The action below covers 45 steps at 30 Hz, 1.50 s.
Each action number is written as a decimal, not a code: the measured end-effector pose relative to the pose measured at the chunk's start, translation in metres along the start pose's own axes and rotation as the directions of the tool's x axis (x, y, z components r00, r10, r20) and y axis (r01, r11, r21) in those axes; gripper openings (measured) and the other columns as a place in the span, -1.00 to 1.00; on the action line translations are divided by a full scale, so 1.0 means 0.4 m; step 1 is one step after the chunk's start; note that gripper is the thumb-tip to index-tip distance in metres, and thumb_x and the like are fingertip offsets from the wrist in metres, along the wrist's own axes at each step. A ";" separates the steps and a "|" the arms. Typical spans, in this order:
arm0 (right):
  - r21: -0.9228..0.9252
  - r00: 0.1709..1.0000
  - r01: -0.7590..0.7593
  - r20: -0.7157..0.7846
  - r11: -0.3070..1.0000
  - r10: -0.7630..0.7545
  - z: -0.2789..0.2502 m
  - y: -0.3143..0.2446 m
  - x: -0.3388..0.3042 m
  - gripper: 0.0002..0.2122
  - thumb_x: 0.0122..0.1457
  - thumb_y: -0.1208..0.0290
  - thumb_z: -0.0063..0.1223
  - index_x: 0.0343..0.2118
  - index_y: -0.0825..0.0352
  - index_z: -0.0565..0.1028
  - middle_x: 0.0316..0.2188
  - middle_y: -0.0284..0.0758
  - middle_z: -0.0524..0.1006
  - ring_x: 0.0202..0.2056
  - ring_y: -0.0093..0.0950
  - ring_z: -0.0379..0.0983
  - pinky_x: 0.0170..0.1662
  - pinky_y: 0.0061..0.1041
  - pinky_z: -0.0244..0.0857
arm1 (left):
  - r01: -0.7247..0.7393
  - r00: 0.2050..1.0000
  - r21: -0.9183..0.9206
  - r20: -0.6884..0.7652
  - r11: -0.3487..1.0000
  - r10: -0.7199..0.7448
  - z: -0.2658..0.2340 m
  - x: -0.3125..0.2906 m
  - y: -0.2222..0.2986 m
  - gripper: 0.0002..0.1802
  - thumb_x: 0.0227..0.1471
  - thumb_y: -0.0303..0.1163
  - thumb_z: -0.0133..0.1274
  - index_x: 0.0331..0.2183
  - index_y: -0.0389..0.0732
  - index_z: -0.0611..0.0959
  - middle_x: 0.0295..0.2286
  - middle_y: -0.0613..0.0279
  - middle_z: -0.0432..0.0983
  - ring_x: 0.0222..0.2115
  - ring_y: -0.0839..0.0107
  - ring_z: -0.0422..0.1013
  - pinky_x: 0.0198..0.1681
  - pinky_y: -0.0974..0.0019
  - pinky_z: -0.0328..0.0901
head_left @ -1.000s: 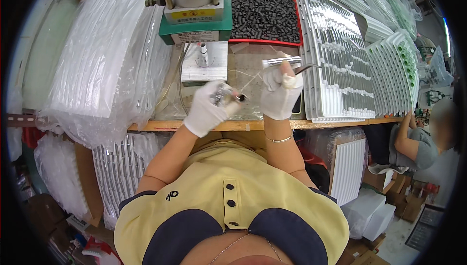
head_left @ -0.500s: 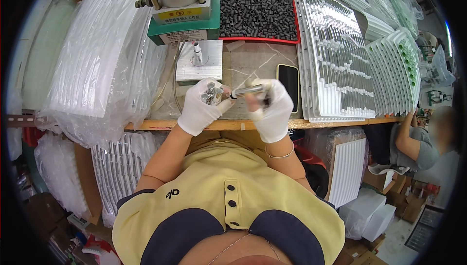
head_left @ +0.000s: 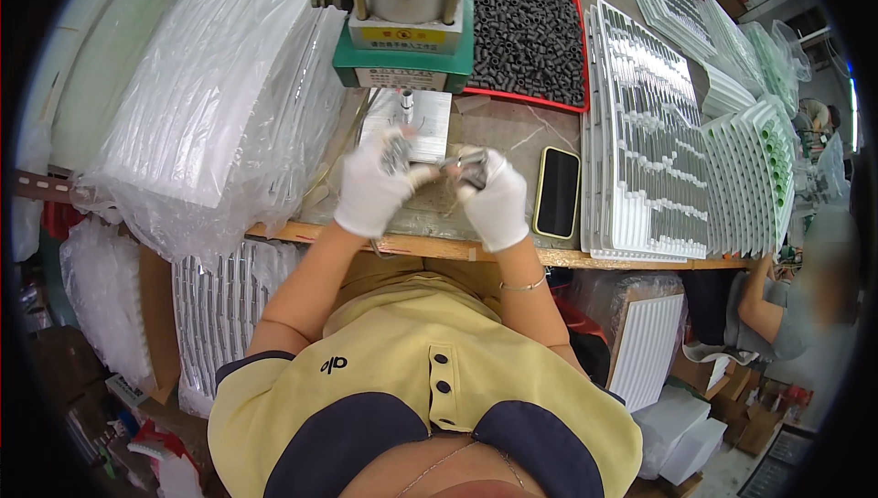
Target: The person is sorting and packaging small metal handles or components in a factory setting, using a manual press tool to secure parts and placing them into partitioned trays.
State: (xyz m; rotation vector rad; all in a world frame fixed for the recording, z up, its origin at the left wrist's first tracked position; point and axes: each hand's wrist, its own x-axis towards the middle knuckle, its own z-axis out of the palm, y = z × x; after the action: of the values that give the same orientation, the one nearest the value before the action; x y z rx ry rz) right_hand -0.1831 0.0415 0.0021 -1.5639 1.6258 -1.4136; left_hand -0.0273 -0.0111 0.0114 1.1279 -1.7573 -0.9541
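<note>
Beyond our right hand (head_left: pixel 497 205), up and slightly to its right, we have a red tray (head_left: pixel 528 100) heaped with small black tubular pieces (head_left: pixel 526 32). To the right of that hand, past a dark phone (head_left: pixel 557 192) lying on the worktable (head_left: pixel 540 123), we see a stack of white trays (head_left: pixel 631 224), the top one set with rows of slim silvery rods (head_left: pixel 640 86). Farther right stands a pale rack (head_left: pixel 750 169) with green round openings along one side. Left of our left hand (head_left: pixel 372 187) lies a large stack wrapped in clear plastic (head_left: pixel 210 77).

Both our forearms rise from below and lean inward, so the white-gloved hands meet closely above the table's near edge, thumbs toward each other; we cannot tell whether they touch. Our left hand is curled around several silvery tubes (head_left: pixel 397 152), blurred, their ends pointing up and away. Our right hand closes its fingers on a silvery metal piece (head_left: pixel 469 169), held level with the left thumb. Just beyond the left hand sits a metal block (head_left: pixel 432 137) with a short upright post (head_left: pixel 406 107), under a green-based press (head_left: pixel 402 57).
</note>
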 end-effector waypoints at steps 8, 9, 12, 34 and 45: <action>-0.477 0.998 0.057 0.055 0.877 -0.035 0.105 0.011 0.179 -0.74 -0.09 0.31 0.19 -0.32 0.31 0.51 -0.48 -0.14 0.55 -0.38 -0.21 0.50 -0.32 -0.36 0.37 | 0.215 0.975 -0.020 0.065 0.976 -0.213 -0.067 0.207 -0.088 -0.69 -0.22 -0.30 0.29 -0.40 -0.27 0.61 -0.52 0.33 0.52 -0.52 0.59 0.38 -0.40 0.48 0.29; -0.493 0.994 0.027 0.107 0.870 0.030 0.120 0.015 0.188 -0.74 -0.10 0.29 0.18 -0.33 0.29 0.53 -0.48 -0.14 0.55 -0.38 -0.22 0.50 -0.31 -0.35 0.37 | 0.211 0.976 -0.021 0.063 0.977 -0.209 -0.081 0.199 -0.091 -0.69 -0.22 -0.30 0.29 -0.40 -0.27 0.61 -0.52 0.33 0.52 -0.52 0.59 0.38 -0.40 0.48 0.29; -0.545 0.975 -0.001 0.188 0.839 0.123 0.142 0.026 0.208 -0.74 -0.09 0.24 0.17 -0.35 0.26 0.56 -0.45 -0.16 0.56 -0.37 -0.21 0.50 -0.29 -0.33 0.37 | 0.273 0.954 -0.356 -0.020 0.894 -0.299 -0.128 0.150 -0.101 -0.80 -0.11 -0.37 0.21 -0.40 -0.23 0.56 -0.60 0.44 0.43 -0.59 0.64 0.30 -0.53 0.53 0.20; 0.228 0.883 -0.408 0.345 0.884 0.319 0.018 -0.103 -0.029 -0.86 0.11 0.53 0.05 -0.27 0.43 0.50 -0.45 -0.43 0.52 -0.47 -0.72 0.36 -0.38 -0.72 0.27 | 0.324 0.879 -0.066 0.391 0.944 -0.274 -0.107 -0.102 0.015 -0.75 -0.24 -0.45 0.27 -0.45 -0.28 0.55 -0.57 0.34 0.48 -0.56 0.66 0.35 -0.52 0.54 0.26; 0.001 0.937 -0.327 0.134 0.945 0.324 -0.094 -0.099 0.013 -0.69 0.07 0.31 0.15 -0.15 0.35 0.47 -0.42 -0.38 0.52 -0.47 -0.64 0.37 -0.34 -0.65 0.29 | 0.279 0.941 -0.214 -0.133 0.936 -0.311 -0.162 0.055 -0.084 -0.69 -0.23 -0.47 0.17 -0.33 -0.24 0.49 -0.58 0.35 0.41 -0.53 0.60 0.31 -0.43 0.48 0.26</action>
State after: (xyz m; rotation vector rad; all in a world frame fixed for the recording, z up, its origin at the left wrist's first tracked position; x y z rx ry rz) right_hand -0.2000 0.0568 0.0522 -1.2721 1.6883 -1.1256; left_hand 0.0367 -0.0526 0.0108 1.3274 -1.3530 -1.1482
